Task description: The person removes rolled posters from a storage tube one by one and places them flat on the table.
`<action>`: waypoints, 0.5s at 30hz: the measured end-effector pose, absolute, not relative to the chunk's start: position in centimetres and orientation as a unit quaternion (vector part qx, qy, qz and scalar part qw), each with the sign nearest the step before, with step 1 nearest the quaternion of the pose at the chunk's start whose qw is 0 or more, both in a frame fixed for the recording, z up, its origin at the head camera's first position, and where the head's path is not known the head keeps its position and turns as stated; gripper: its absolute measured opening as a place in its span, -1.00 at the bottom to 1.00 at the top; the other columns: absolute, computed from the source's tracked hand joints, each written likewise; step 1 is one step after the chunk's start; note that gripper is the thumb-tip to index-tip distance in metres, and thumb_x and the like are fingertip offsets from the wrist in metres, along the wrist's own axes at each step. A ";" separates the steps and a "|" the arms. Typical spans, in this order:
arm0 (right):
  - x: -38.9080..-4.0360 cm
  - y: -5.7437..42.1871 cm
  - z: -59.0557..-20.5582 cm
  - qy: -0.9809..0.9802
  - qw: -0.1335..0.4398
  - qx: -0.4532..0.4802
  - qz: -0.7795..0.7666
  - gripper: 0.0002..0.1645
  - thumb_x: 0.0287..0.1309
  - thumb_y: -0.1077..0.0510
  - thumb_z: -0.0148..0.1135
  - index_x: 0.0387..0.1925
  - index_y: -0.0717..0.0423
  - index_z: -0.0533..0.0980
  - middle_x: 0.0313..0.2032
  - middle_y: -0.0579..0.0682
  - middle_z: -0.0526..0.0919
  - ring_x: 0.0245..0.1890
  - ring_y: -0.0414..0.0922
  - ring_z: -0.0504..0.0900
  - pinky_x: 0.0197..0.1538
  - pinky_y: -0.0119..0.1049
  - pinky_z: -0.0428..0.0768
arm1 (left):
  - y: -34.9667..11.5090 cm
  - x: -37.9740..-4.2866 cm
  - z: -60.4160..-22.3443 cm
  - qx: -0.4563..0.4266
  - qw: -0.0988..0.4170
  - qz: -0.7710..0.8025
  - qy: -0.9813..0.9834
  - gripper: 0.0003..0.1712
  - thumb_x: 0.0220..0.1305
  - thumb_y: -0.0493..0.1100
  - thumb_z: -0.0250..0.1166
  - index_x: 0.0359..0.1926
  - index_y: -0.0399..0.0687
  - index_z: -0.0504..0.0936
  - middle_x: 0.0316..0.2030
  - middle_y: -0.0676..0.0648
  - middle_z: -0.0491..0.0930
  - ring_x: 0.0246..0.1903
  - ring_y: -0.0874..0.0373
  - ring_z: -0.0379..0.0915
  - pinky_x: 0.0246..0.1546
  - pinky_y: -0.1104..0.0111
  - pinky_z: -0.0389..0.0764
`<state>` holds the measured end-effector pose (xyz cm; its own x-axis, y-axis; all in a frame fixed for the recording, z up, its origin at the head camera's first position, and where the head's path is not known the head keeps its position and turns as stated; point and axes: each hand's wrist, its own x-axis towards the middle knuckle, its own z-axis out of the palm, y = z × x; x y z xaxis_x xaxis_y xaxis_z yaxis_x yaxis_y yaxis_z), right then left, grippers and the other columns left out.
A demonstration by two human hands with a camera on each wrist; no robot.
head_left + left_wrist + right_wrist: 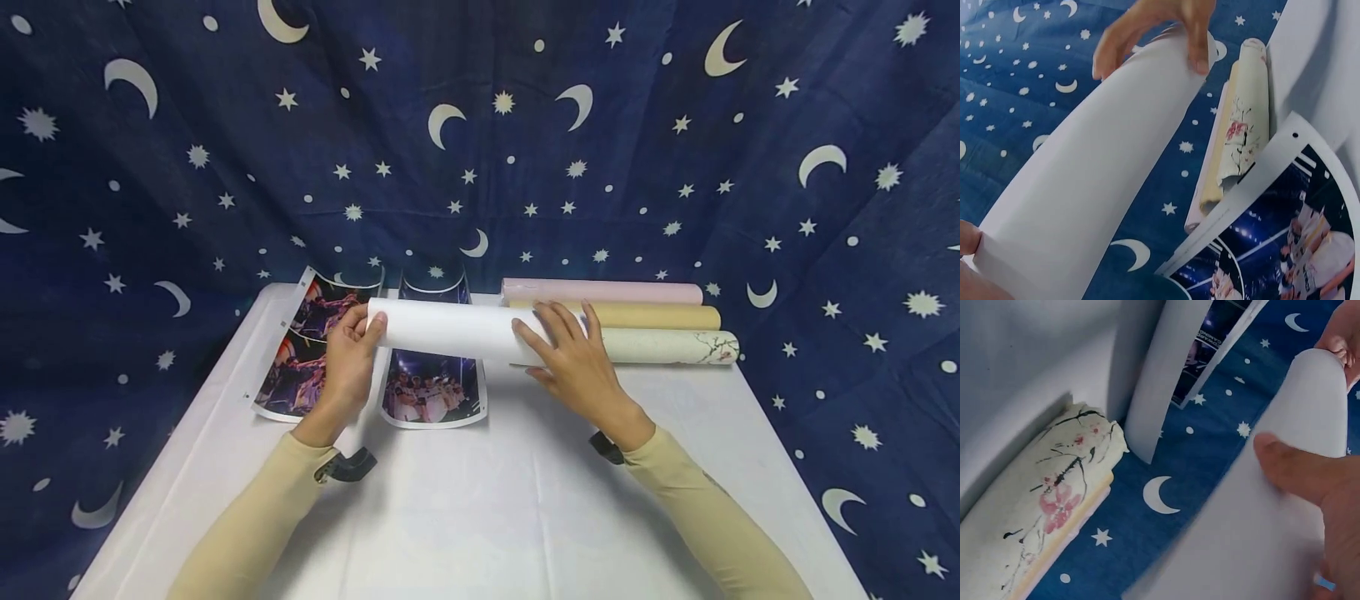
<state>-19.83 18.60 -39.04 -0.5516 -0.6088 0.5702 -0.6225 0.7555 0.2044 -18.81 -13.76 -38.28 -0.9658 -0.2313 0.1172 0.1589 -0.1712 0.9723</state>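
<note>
A white paper roll [450,327] is held level above the table, crosswise between both hands. The left hand [348,367] pinches its left end, thumb on the near side. Over towards the right end, the right hand [581,367] grips it from above with spread, bent fingers. In the left wrist view the right hand's thumb and fingers lie on opposite sides of the roll [1097,150]. Beneath and behind the roll, curled photo prints lie on the table: a bluish one [431,396] in the middle and a reddish one [296,375] near the left hand.
Three rolls lie side by side at the back right: pink [600,290], yellow [652,316] and cream with painted blossoms [675,346]. A white cloth covers the table [480,517]. Dark blue star-and-moon fabric [495,125] hangs behind and at the sides.
</note>
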 end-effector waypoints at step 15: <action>-20.3 20.0 -40.0 -0.896 0.278 0.337 0.075 -0.04 -0.04 0.00 0.53 0.39 -0.08 0.29 0.25 0.07 0.48 0.19 0.09 0.49 0.28 0.04 0.38 | -12.6 -18.4 -37.3 -0.031 0.158 -0.788 -0.595 -0.70 0.52 -0.17 -0.05 0.05 -0.23 0.51 -0.12 0.06 0.58 -0.03 0.22 0.48 0.11 0.45 0.45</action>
